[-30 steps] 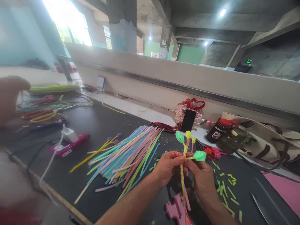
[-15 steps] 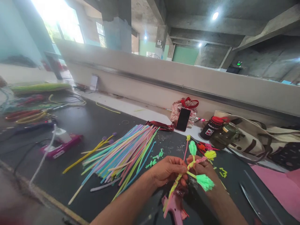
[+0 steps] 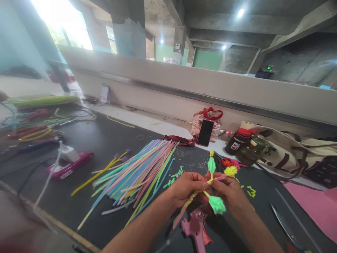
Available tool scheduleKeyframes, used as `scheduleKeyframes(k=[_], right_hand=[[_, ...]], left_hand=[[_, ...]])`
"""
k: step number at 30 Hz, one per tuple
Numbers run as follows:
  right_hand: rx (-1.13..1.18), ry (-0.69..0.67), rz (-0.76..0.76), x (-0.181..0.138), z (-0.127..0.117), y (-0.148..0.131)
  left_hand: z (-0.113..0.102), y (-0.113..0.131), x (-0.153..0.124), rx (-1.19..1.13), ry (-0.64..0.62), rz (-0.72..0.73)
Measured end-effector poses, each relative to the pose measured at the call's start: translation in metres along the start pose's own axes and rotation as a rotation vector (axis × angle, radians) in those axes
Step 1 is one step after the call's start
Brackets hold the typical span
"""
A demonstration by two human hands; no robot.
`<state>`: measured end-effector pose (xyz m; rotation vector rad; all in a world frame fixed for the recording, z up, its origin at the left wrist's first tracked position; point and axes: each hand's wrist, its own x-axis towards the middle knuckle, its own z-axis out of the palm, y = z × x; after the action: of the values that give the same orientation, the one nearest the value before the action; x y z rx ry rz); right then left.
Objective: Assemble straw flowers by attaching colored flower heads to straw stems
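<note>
My left hand [image 3: 186, 188] and my right hand [image 3: 229, 192] meet in front of me, both pinched on a small stem of twisted pipe cleaners [image 3: 210, 182]. The stem carries green and yellow fuzzy tufts; one green tuft [image 3: 217, 204] hangs below my fingers and a yellow tuft [image 3: 230, 171] sits above my right hand. The stem's lower end slants down to the left. Just below my hands a pink glue gun [image 3: 196, 228] lies on the dark table [image 3: 110, 140].
A fan of pastel pipe cleaners [image 3: 137, 172] lies left of my hands. Another pink glue gun [image 3: 68, 164] sits further left. At the back stand a phone [image 3: 204, 133], a dark jar [image 3: 238, 141] and a cloth bag [image 3: 295, 151]. Scissors [image 3: 283, 219] and pink paper [image 3: 318, 205] lie right.
The stem has tipped from upright to slanting, and the green tuft has swung down below my hands. My hands have sunk a little toward the table.
</note>
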<state>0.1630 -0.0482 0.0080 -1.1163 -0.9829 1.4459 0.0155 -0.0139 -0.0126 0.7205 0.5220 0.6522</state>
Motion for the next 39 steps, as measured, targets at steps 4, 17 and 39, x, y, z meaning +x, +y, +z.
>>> scheduleKeyframes(k=[4, 17, 39], right_hand=[[0.053, -0.020, 0.019, 0.002, 0.002, 0.001], [0.003, 0.122, 0.057, 0.010, 0.001, 0.008], [0.052, 0.225, -0.022, 0.007, 0.000, -0.005]], left_hand=[[-0.003, 0.002, 0.000, -0.044, -0.022, -0.055], [-0.006, -0.002, 0.004, 0.011, 0.041, -0.054], [-0.005, 0.004, 0.000, 0.203, -0.015, -0.076]])
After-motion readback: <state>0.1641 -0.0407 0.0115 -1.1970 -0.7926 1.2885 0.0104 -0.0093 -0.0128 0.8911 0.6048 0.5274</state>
